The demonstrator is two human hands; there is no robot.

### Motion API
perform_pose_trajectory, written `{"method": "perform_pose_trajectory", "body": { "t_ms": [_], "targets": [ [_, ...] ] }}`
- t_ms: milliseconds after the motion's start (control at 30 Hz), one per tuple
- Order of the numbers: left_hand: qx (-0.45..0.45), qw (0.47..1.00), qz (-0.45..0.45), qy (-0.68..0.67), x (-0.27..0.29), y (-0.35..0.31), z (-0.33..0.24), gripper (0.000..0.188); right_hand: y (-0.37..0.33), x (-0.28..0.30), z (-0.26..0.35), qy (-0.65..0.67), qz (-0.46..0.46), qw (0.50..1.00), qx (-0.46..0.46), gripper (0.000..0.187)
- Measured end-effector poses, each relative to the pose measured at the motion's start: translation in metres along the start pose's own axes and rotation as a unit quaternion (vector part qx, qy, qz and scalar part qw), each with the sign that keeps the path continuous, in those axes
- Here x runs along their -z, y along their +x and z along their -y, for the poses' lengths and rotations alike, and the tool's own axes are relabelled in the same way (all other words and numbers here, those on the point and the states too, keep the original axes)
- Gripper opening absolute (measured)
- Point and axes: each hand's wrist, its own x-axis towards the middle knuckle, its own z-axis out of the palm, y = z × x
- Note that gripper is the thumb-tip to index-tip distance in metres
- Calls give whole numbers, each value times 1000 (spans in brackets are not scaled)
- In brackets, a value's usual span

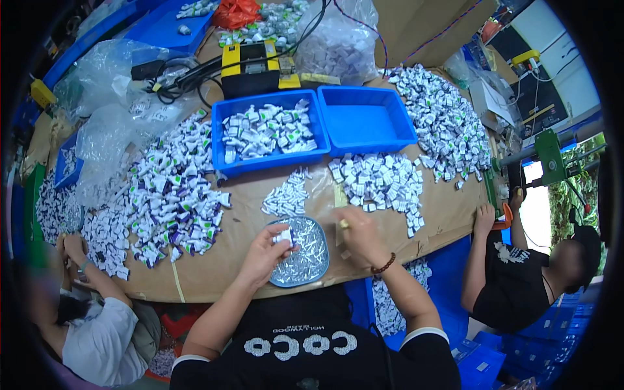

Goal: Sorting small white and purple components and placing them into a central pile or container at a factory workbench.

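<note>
My left hand (265,250) pinches a small white plastic piece (284,236) with a purple edge, above the left side of a tray. That shallow blue-grey tray (324,265) is filled with small shiny metal pins or screws (304,250). To the right of the tray, my right hand (364,235) is curled and smeared by motion. A yellowish bit (343,223) shows at its fingers, too blurred to name. Beyond the tray lie a small heap of slim white parts (286,195) and, further right, a heap of white block-shaped pieces (383,185).
A blue bin (268,162) of white parts stands beside a bare blue bin (367,117). Large heaps of white-and-purple parts (175,195) and white parts (445,120) flank them. A yellow-and-black device (250,65) stands behind. Co-workers sit left (97,331) and right (520,279).
</note>
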Motion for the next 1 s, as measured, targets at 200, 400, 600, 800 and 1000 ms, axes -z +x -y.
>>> {"method": "perform_pose_trajectory", "body": {
  "t_ms": [200, 400, 600, 800, 1000],
  "targets": [
    [13, 1000, -6, 15, -5, -3, 4, 28, -5, -10, -72, -168, 1, 982, -87, 22],
    [18, 1000, 1, -6, -2, -3, 1, 26, 5, -16, -59, -181, 9, 979, -90, 15],
    [8, 1000, -7, -27, -9, -6, -5, 23, -3, -16, -61, -158, 24, 985, -59, 13],
    [9, 999, -1, -30, -6, -6, -3, 22, 4, -18, -61, -191, 27, 978, -80, 15],
    [14, 999, 4, -29, -5, -9, -4, 23, 12, -16, -53, -164, 51, 983, -68, 16]
  ]
}}
